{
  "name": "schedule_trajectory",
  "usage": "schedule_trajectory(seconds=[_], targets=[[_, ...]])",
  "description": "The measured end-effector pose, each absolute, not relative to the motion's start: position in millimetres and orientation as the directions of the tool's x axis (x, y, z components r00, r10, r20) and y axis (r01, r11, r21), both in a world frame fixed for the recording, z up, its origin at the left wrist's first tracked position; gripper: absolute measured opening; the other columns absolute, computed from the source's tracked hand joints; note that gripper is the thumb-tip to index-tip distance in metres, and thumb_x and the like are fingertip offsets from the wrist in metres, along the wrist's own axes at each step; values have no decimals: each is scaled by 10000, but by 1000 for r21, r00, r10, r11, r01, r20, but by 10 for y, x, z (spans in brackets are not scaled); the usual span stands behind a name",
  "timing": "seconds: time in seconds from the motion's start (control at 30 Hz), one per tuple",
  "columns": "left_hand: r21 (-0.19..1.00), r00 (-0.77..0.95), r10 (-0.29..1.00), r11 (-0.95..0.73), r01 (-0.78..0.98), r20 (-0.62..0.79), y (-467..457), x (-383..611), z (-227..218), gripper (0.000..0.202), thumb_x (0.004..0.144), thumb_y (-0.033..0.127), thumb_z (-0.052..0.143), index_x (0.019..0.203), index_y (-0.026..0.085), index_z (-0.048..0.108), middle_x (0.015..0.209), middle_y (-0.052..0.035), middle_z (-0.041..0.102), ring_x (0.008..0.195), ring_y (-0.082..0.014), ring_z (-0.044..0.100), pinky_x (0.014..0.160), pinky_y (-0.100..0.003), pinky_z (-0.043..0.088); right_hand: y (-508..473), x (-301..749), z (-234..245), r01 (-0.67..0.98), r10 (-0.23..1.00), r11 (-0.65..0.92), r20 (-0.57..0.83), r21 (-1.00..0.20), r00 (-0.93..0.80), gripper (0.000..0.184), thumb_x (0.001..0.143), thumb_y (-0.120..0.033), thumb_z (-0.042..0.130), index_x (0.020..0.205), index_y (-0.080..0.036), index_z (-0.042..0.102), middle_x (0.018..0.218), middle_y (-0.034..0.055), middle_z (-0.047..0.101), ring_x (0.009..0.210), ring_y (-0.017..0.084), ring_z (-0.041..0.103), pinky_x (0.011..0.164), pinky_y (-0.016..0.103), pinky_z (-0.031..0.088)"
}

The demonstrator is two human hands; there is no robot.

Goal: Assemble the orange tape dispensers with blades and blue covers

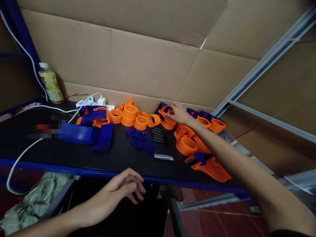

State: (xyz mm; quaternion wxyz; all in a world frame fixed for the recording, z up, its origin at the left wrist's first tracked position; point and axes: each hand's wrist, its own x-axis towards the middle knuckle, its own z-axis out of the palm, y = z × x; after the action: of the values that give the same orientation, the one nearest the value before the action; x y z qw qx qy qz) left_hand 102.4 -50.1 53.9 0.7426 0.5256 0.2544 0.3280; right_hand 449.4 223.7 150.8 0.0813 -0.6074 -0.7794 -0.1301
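At the back of the black table, my right hand (179, 113) has its thumb and fingers around the upper edge of an orange ring-shaped plastic part with blue on it (168, 122). Its fingertips are partly hidden. My left hand (127, 186) hangs in front of the table's near edge, palm inward, fingers loosely bent and apart, with nothing in it. Between the hands lie flat dark-blue plastic pieces (142, 142), short black bars (157, 135) and a silver-grey strip, perhaps a knife (163, 157). More orange ring parts (129, 115) stand left of my right hand.
Under my right forearm lie orange and blue parts (187, 145). Stacked blue curved plates (80, 133) sit on the left, near a power strip (108, 107) with white cables. A yellow-labelled bottle (51, 84) stands at the back left. Cardboard (118, 56) walls the rear.
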Motion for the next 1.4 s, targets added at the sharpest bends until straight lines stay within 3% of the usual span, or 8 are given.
schedule_trajectory(seconds=[0.17, 0.33, 0.47, 0.8, 0.97, 1.13, 1.3, 1.4], targets=[[947, 665, 746, 237, -219, -33, -511, 1033, 514, 246, 989, 368, 541, 1164, 215, 625, 1097, -94, 667, 1022, -248, 653, 907, -424, 511, 2123, 4134, 1548, 938, 906, 338, 243, 80, -348, 572, 936, -582, 542, 1388, -231, 562, 1348, 123, 634, 1273, 317, 546, 1051, 431, 421], [951, 663, 748, 224, -213, -28, -517, 1035, 524, 244, 994, 367, 531, 1158, 212, 625, 1086, -92, 668, 1019, -245, 649, 912, -421, 506, 2196, 3808, 1466, 960, 950, 274, 141, 50, -279, 685, 768, -635, 736, 1284, -193, 651, 1186, 152, 721, 1102, 316, 669, 903, 370, 508], [951, 665, 747, 224, -215, -25, -520, 1031, 520, 234, 986, 360, 547, 1144, 211, 635, 1082, -93, 672, 1016, -246, 651, 909, -417, 509, 2214, 3698, 1500, 973, 966, 228, 117, 24, -229, 543, 759, -534, 773, 1161, -172, 714, 1073, 125, 760, 980, 271, 715, 797, 300, 535], [947, 631, 776, 193, -258, 13, -513, 1014, 556, 265, 992, 346, 535, 1188, 216, 657, 1127, -109, 691, 1092, -277, 641, 934, -443, 517, 1327, 3633, 1922, 969, 882, 246, 417, -11, -219, 498, 854, -427, 665, 1249, -126, 654, 1196, 172, 669, 1132, 352, 616, 982, 416, 466], [900, 467, 878, 112, -421, 109, -498, 1022, 509, 441, 1007, 337, 501, 1446, 290, 492, 1503, -102, 528, 1397, -307, 454, 1119, -490, 402, 151, 3404, 1818, 861, 735, 489, 597, -139, -321, 471, 861, -370, 670, 1310, -256, 583, 1193, 122, 618, 1125, 332, 614, 955, 468, 514], [813, 261, 956, 43, -581, 136, -525, 1058, 516, 437, 1029, 377, 447, 1457, 298, 493, 1601, -44, 429, 1480, -271, 351, 1218, -438, 274, -784, 3180, 1288, 705, 779, 598, 481, -381, -402, 667, 824, -361, 744, 1410, -416, 430, 1222, 80, 598, 989, 285, 668, 728, 456, 618], [784, 212, 971, 49, -619, 106, -523, 1048, 576, 419, 1013, 404, 470, 1406, 276, 537, 1578, -87, 462, 1335, -336, 536, 1116, -505, 413, -924, 3131, 1034, 602, 854, 518, 323, -608, -408, 681, 791, -430, 798, 1377, -426, 452, 1157, 44, 623, 777, 203, 662, 624, 381, 627], [804, 216, 975, 93, -587, 45, -467, 1020, 599, 395, 993, 386, 518, 1363, 251, 551, 1470, -125, 579, 1173, -331, 653, 1015, -495, 489, -748, 3245, 1040, 620, 846, 533, 358, -576, -395, 414, 917, -406, 657, 1315, -433, 543, 1210, 37, 634, 891, 214, 673, 731, 409, 634]])
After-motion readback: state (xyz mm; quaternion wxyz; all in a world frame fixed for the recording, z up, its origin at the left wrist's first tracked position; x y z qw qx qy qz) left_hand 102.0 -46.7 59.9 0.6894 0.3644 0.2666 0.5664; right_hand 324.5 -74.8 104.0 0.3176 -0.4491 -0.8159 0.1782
